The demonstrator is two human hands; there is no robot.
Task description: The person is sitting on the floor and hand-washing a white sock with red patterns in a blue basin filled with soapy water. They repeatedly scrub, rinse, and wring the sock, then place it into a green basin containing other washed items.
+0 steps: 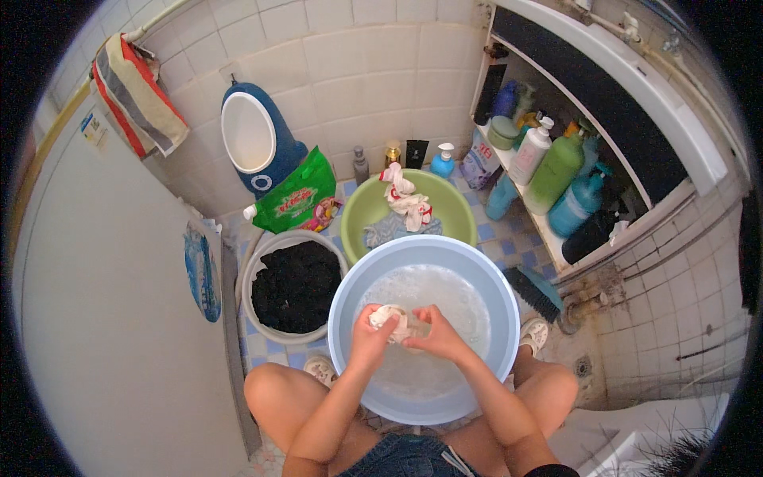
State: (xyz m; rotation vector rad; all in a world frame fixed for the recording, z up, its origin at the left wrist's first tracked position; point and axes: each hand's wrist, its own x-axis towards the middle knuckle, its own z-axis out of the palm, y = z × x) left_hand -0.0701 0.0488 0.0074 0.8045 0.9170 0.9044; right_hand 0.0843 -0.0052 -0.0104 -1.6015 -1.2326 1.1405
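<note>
Sitting over the soapy water, just left of the middle of the frame, a small whitish cloth is bunched up between two hands. It lies in the curled fingers of the left hand, which is closed around its left side with the thumb laid over the front. The right hand is just beside the cloth's right edge, half curled, its thumb and fingertips turned toward it; I cannot tell whether they pinch it.

Both hands are within the rim of the light blue basin, at the lower centre. Beyond it, at the upper centre, a green basin holds a twisted white and red cloth and a grey-blue cloth. Left of the blue basin is a pale bucket filled with black clothes, with a green pouch just above it. A dark-bristled brush lies right of the blue basin, below the shelf bottles at the upper right. A striped towel hangs at the upper left.
</note>
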